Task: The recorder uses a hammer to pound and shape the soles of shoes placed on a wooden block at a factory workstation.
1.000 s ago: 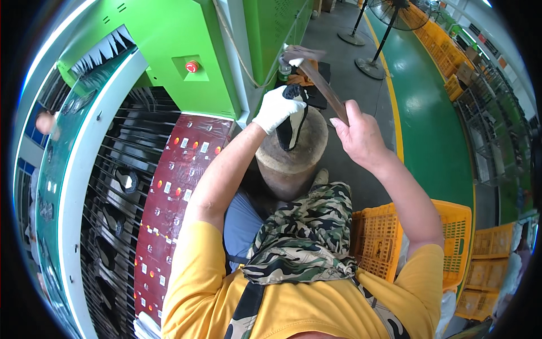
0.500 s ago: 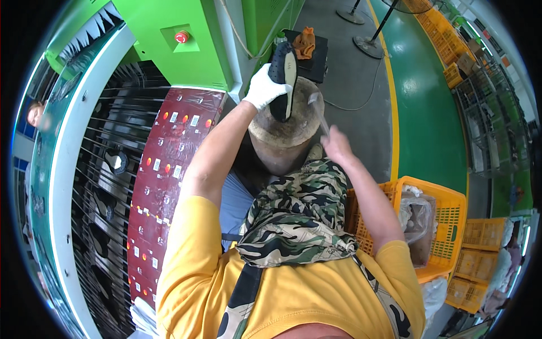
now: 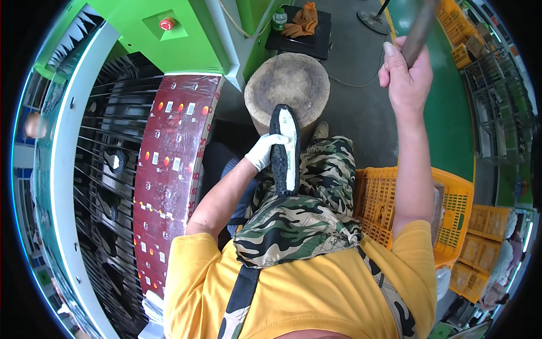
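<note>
My left hand (image 3: 265, 151), in a white glove, is closed round the middle of a black shoe (image 3: 290, 164). A long pale strip with print runs along the shoe's upturned face. The shoe stands over my lap, its far end at the near rim of a round wooden block (image 3: 285, 79). My bare right hand (image 3: 411, 73) is raised at the upper right. Its fingers are wrapped round the brownish handle of a hammer (image 3: 420, 34), whose head lies outside the picture.
An orange glove (image 3: 305, 20) and a green bottle (image 3: 279, 20) rest on a black stand (image 3: 299, 39) beyond the block. Left are a green machine (image 3: 135, 28), a maroon patterned panel (image 3: 169, 135) and a rod rack (image 3: 107, 169) with shoes. A yellow crate (image 3: 375, 198) stands right.
The shoe has come off the block's top toward my lap, turning its pale strip upward. My right hand has swung up and rightward with the hammer.
</note>
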### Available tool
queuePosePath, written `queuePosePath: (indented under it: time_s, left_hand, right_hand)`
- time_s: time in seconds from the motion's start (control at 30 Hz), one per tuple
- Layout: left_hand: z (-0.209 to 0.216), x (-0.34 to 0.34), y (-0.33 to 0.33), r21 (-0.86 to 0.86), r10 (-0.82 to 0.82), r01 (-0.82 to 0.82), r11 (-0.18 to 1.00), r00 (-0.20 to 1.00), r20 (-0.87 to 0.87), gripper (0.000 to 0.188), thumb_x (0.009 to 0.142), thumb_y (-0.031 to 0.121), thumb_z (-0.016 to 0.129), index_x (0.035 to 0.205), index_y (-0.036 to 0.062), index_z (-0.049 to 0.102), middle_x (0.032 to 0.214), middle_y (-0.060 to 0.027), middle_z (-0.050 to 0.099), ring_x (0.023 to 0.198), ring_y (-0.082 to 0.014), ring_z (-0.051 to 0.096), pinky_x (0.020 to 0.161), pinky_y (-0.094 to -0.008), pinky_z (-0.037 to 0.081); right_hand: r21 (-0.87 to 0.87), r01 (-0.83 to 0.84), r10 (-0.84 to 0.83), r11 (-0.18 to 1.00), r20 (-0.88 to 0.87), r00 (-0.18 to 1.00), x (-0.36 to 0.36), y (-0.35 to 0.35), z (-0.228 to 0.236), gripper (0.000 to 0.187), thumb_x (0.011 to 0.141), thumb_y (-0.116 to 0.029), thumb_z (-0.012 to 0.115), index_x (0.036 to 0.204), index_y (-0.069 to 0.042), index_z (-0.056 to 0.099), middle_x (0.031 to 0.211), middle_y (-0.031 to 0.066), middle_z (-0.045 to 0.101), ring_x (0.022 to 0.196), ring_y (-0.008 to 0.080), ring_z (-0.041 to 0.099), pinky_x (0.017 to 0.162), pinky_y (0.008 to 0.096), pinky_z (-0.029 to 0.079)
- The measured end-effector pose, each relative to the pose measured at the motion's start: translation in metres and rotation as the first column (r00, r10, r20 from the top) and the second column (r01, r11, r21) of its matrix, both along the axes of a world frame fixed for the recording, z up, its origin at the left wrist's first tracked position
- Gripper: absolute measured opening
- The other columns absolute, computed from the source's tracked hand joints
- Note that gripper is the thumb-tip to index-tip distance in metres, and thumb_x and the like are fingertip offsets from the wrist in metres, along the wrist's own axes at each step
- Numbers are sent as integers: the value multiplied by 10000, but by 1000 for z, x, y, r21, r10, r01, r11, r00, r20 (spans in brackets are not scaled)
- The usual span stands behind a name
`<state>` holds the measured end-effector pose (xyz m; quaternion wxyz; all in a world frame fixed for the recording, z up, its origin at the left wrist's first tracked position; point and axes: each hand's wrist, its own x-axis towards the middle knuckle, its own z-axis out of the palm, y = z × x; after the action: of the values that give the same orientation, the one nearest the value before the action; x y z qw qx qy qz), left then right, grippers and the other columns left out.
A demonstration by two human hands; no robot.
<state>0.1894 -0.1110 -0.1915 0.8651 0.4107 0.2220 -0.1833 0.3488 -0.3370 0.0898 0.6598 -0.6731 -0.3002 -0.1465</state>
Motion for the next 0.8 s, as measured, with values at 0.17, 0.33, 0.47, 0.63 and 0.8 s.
queuePosePath:
  time_s: [0.17,0.33,0.47,0.63,0.8]
  left_hand:
    - [-4,6,-10,-71,-1,0,998,1000,-21,432,792,238,781,1153,16,694,967,-103,741,849,-227,703,829,-360,567]
    - [-21,-13,-7,-149,44,-52,988,997,-56,386,807,216,756,1137,22,698,953,-90,745,828,-215,703,807,-359,569]
    - [-20,-10,-12,-190,38,-50,981,997,-68,383,809,258,748,1109,24,710,922,-93,747,794,-219,703,783,-356,570]
    - [-27,3,-15,-203,11,-23,979,998,-57,383,823,206,718,1138,-11,702,950,-148,769,784,-257,745,771,-370,618]
    - [-28,-15,-9,-201,62,-76,977,995,-73,379,822,212,714,1126,-13,706,942,-149,770,771,-259,746,755,-370,621]
  right_hand:
    - [-659,28,-139,752,-117,983,-46,-8,-175,281,971,-207,684,1049,14,528,811,137,644,712,280,679,654,384,549]
    - [-377,-422,78,825,-663,745,-31,0,-38,200,987,-146,673,1066,-31,530,738,57,573,478,93,508,430,281,431]
    - [-60,-90,69,994,-290,955,-18,13,-13,151,1005,-109,647,1026,-59,506,715,21,552,471,83,487,412,254,406]
    - [-760,-205,-69,617,-311,948,-47,-6,-185,233,935,-134,713,1048,-30,538,709,73,587,505,189,610,452,351,494]
    - [-219,-250,83,943,-574,815,-23,4,-22,144,998,-144,655,1020,-45,553,691,13,541,465,66,475,411,240,385]
